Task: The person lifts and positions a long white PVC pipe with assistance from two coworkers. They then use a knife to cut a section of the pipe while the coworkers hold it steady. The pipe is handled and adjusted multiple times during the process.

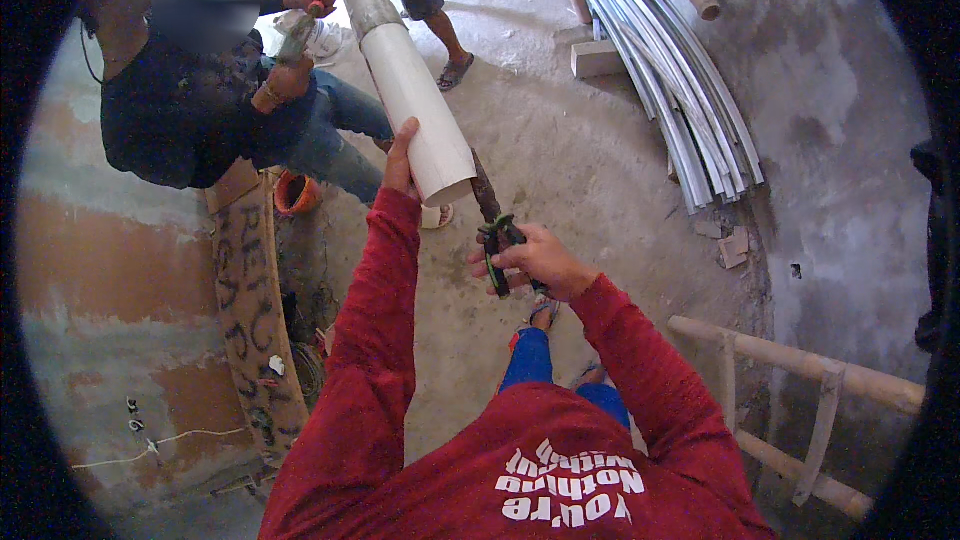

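Your left hand: around the left side of the white pipe (415, 105) near its open end, thumb laid along the wall, the other fingers mostly hidden; your left hand (400, 165) is at 10–11 o'clock from the centre.
Your right hand: closed loosely on the black-and-green handled tool (497, 265); your right hand (548, 262) is at 3–4 o'clock, apart from the left.
White pipe: slanting away from you toward 11 o'clock, open end nearest you, greyer pipe section (367, 0) beyond it.
Tool: its dark brown strip points up toward 12 o'clock, just beside the pipe's right edge; you cannot tell whether they touch.
Co-worker: at 10 o'clock from you, the co-worker (190, 110) in a dark top grips a red-ended object (295, 37).
Metal channels: the bundle of metal channels (665, 70) lies at 1–2 o'clock.
Ladder: the wooden ladder (833, 380) is at 4 o'clock.
Bucket: the orange bucket (294, 196) sits at 9–10 o'clock.
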`<state>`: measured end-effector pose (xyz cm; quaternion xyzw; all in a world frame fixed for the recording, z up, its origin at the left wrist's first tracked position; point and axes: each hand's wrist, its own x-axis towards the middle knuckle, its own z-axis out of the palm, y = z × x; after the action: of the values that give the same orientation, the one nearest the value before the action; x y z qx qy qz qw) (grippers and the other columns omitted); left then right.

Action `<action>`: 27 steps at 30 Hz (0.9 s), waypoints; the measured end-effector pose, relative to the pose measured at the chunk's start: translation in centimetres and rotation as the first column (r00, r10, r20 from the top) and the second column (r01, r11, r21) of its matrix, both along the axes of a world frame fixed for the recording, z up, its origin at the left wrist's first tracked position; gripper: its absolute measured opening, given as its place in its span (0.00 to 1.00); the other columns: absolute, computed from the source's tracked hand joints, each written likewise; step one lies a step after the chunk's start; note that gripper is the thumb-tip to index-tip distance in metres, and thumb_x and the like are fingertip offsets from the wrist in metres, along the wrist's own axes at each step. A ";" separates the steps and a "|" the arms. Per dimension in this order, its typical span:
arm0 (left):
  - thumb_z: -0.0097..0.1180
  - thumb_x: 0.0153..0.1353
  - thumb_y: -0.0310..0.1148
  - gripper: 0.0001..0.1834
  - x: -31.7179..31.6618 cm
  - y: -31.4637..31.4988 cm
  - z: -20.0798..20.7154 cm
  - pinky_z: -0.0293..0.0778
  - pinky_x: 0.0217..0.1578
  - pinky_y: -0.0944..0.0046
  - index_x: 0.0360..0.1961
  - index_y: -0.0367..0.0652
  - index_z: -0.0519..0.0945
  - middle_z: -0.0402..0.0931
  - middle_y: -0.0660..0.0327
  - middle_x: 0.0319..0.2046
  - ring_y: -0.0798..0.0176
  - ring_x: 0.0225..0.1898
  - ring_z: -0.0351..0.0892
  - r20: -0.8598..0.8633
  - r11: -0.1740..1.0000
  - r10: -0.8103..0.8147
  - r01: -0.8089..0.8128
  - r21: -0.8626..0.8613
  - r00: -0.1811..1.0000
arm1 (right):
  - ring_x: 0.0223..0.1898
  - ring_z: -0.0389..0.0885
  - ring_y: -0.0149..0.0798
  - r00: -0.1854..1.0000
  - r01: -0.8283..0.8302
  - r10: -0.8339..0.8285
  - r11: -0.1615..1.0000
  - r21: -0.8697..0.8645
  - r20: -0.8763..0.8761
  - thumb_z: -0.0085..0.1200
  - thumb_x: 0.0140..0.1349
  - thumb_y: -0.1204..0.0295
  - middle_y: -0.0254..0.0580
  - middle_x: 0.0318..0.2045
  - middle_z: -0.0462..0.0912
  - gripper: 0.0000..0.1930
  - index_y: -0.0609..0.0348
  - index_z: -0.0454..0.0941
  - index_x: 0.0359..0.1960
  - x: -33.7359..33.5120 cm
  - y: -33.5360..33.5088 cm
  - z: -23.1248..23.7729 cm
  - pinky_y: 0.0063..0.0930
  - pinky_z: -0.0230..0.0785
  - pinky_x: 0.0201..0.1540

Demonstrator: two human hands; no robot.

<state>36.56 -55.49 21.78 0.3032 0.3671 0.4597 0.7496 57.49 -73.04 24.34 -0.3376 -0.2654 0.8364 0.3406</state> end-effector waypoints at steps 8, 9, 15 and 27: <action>0.61 0.58 0.50 0.39 0.4 0.5 0.6 0.79 0.47 0.52 0.60 0.34 0.63 0.75 0.49 0.48 0.51 0.44 0.80 -0.009 0.999 0.034 -0.033 0.034 0.999 | 0.27 0.74 0.32 0.990 0.019 -0.023 0.999 -0.030 -0.138 0.51 0.60 0.76 0.37 0.29 0.74 0.11 0.61 0.70 0.44 0.2 0.2 -0.5 0.30 0.72 0.26; 0.61 0.58 0.49 0.38 0.4 0.5 0.5 0.79 0.47 0.52 0.60 0.34 0.63 0.75 0.49 0.48 0.51 0.44 0.80 -0.006 0.999 0.045 -0.045 0.020 0.999 | 0.24 0.73 0.31 0.980 0.023 -0.037 0.997 -0.076 -0.196 0.52 0.59 0.76 0.36 0.27 0.73 0.09 0.60 0.71 0.41 0.2 0.0 -0.4 0.28 0.70 0.24; 0.62 0.57 0.50 0.40 -0.5 -0.6 -0.3 0.77 0.50 0.52 0.62 0.35 0.63 0.75 0.49 0.49 0.52 0.47 0.79 0.087 0.991 -0.094 0.085 0.100 0.992 | 0.19 0.68 0.29 0.949 0.037 -0.080 0.989 -0.144 -0.306 0.52 0.59 0.75 0.33 0.22 0.70 0.05 0.59 0.69 0.35 -0.3 -1.3 -0.3 0.26 0.66 0.20; 0.73 0.42 0.53 0.42 0.7 6.8 2.9 0.79 0.40 0.54 0.51 0.31 0.74 0.80 0.51 0.38 0.53 0.33 0.82 -0.711 0.991 0.110 -0.131 0.025 0.694 | 0.20 0.65 0.27 0.939 0.126 -0.142 0.989 -0.071 -0.314 0.53 0.56 0.79 0.32 0.23 0.69 0.09 0.57 0.69 0.37 -3.5 -1.3 -4.8 0.25 0.63 0.20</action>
<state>37.28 -48.72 24.65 0.4219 0.6529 0.3502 0.5226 53.94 -74.34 19.51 -0.2239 -0.1623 0.8612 0.4264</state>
